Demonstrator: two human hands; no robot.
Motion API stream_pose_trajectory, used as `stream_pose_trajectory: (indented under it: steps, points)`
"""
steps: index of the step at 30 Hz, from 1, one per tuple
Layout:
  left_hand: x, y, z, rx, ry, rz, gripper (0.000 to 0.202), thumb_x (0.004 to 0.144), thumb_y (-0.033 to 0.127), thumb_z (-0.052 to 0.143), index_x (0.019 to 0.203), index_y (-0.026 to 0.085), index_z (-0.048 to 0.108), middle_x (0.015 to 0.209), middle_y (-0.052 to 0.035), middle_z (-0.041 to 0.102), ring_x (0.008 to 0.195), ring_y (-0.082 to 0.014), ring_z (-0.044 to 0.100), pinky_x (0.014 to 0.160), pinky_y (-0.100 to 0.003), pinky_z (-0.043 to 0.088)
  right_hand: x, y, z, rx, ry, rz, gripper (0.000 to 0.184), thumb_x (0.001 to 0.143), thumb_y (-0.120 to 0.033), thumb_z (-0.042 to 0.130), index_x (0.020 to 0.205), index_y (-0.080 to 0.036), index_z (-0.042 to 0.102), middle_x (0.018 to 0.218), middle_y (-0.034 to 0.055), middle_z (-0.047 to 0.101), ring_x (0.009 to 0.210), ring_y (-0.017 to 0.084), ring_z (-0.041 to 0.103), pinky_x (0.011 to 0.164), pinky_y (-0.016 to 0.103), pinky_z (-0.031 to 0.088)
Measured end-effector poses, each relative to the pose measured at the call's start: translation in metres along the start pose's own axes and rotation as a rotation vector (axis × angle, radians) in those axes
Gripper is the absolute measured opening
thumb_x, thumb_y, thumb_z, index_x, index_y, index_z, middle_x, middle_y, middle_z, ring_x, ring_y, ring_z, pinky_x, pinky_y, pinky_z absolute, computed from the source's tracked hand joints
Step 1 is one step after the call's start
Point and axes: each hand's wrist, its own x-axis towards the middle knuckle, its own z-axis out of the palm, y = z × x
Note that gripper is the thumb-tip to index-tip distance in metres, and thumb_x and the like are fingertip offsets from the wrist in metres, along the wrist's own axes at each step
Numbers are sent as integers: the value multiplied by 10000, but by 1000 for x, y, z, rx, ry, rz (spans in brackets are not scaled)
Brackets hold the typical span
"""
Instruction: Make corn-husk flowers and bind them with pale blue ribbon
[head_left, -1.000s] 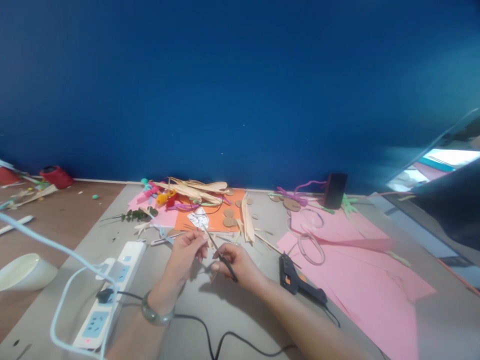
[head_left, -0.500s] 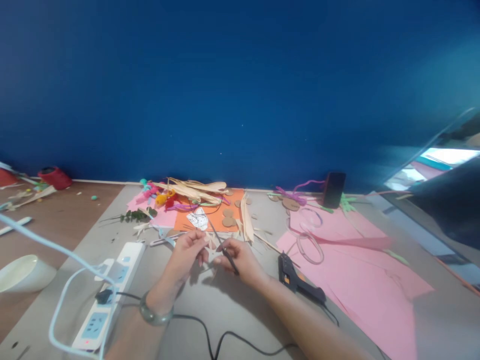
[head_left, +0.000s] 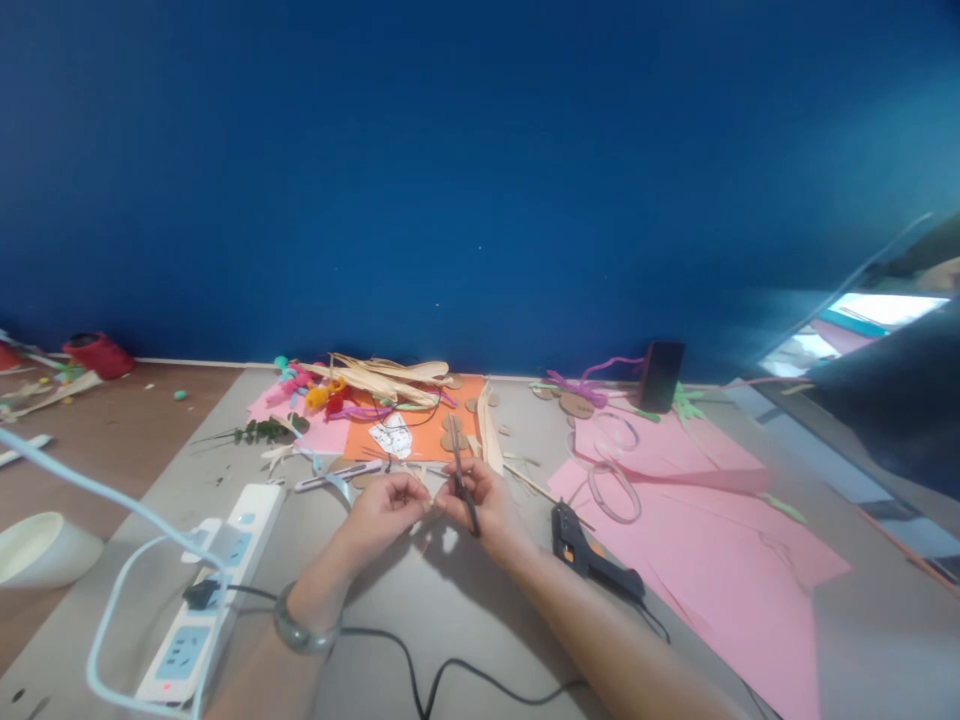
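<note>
My left hand point(head_left: 390, 515) is closed in a pinch at the middle of the table, with a small pale scrap point(head_left: 429, 503) at its fingertips. Its exact kind is too small to tell. Close beside it, my right hand point(head_left: 487, 510) grips a slim dark pointed tool point(head_left: 460, 475), maybe tweezers or scissors, with the narrow end aimed away from me. The fingertips of both hands nearly meet at the scrap. Just beyond them lie an orange sheet point(head_left: 360, 440), round brown discs point(head_left: 454, 440) and a black-and-white patterned piece point(head_left: 391, 437).
A black glue gun point(head_left: 592, 560) lies right of my right arm, by pink sheets point(head_left: 750, 570). On the left are a power strip point(head_left: 187, 640), a pale blue cable point(head_left: 97, 485) and a white bowl point(head_left: 45, 550). Dried husk strips point(head_left: 390, 378) and a phone point(head_left: 661, 376) are near the blue wall.
My hands have come closer together, their fingertips now nearly meeting. The dark tool has turned more upright, pointing away from me. The view has shifted slightly.
</note>
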Motion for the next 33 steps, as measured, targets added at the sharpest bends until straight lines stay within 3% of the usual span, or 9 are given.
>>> stream_pose_trajectory:
  steps: [11,15,19,24,28,33]
  points:
    - [4,-3,0,-252,16,4,197,725,312,673,687,152,566,473,69,445,394,-45,330,417,-186,227,-1,4,4,-39,-8,19,442,610,-363,801,907,-190,522,642,-45,565,541,90,491,542,225,384]
    - [4,0,-7,-240,60,62,185,723,307,668,695,149,576,449,79,422,390,-46,331,415,-184,202,-3,-12,1,-270,-155,20,448,560,-321,822,872,-180,534,653,-32,589,578,110,519,596,250,417]
    - [1,5,-12,-208,94,66,194,735,319,652,687,153,563,448,79,428,389,-47,331,417,-184,200,-5,-27,-3,-428,-291,64,348,613,-335,770,818,-183,533,661,-11,621,600,131,553,602,256,430]
    - [-1,9,-12,-172,111,86,197,734,310,649,669,150,553,484,67,460,403,-46,350,432,-189,232,-4,-30,-8,-540,-286,78,334,588,-335,782,769,-181,547,586,-44,551,554,111,480,556,229,381]
    - [-2,10,-11,-138,103,95,186,747,305,630,672,152,555,486,71,443,410,-50,346,438,-193,240,-2,-25,-13,-659,-262,25,354,551,-380,812,732,-184,580,571,-61,442,541,100,391,518,218,315]
    - [-3,14,-10,-114,96,99,171,727,288,623,651,161,540,479,73,428,413,-57,340,439,-199,252,-1,-21,-16,-695,-264,-43,370,553,-428,816,760,-192,620,571,-58,416,532,99,351,504,220,286]
